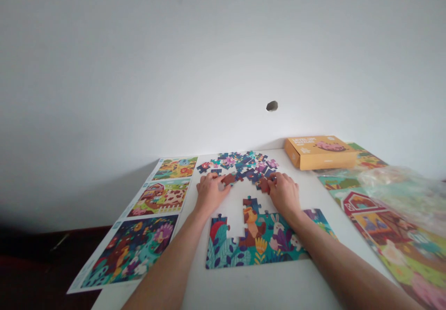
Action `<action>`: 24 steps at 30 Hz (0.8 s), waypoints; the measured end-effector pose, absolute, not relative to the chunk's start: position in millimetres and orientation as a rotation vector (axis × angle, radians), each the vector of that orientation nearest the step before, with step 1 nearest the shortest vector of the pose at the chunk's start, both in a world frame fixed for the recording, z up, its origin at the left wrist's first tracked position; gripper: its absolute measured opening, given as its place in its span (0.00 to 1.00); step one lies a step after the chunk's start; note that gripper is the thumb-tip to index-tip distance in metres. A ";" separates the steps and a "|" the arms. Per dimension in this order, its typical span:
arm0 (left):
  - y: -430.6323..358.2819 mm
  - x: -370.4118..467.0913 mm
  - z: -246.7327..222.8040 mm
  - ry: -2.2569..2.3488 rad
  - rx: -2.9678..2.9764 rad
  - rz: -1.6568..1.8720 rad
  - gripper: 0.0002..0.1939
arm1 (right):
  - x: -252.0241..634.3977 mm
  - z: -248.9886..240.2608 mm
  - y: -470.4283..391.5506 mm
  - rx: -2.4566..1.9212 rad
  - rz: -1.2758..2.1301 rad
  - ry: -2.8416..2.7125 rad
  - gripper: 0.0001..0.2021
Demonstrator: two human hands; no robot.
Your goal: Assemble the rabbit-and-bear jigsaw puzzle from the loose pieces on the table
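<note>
My left hand [212, 193] is closed on a brown puzzle piece [229, 179], its thumb and fingers at the piece's left side. Opposite it, my right hand [285, 193] grips another brown puzzle piece [264, 186] by its right edge. Both hands are at the near side of a heap of loose puzzle pieces [245, 162]. Closer to me lies a partly joined puzzle [272, 238] with a rabbit, a brown animal and leaves. Its upper edge is stepped, with a gap at the left. My right forearm covers some of its right part.
A reference sheet [149, 197] with three pictures lies along the table's left edge. At the back right sits an orange puzzle box [318, 153]. Farm-scene puzzles [378, 226] and crumpled clear plastic [393, 184] cover the right side. A white wall [223, 68] with a hole rises behind.
</note>
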State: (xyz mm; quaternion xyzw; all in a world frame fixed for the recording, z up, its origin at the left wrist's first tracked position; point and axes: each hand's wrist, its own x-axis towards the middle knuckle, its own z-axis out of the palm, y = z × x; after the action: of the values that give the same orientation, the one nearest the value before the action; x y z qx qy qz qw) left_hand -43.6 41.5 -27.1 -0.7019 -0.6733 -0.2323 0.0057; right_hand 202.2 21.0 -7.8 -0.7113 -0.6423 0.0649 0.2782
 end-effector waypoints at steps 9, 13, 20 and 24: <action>39.6 -50.1 -26.0 -2.017 -2.296 -1.004 0.16 | 195.1 -4.3 16.7 -1.790 0.129 -1.755 0.10; 40.0 -50.5 -23.3 -2.081 -2.249 -0.988 0.16 | 194.6 -7.0 17.3 -1.688 0.167 -1.770 0.08; 37.1 -42.4 -21.6 -2.167 -2.159 -0.638 0.26 | 194.0 -11.2 18.1 -1.607 0.180 -1.786 0.07; 37.5 -42.7 -21.3 -2.160 -2.190 -0.687 0.20 | 193.7 -12.3 17.7 -1.577 0.188 -1.799 0.05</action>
State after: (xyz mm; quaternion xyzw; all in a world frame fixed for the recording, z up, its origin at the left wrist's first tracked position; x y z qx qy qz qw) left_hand -42.7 37.5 -21.3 -0.6948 -0.6854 -0.2179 -0.0052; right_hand 193.7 17.7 -12.3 -0.6125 -0.6988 0.0732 0.3622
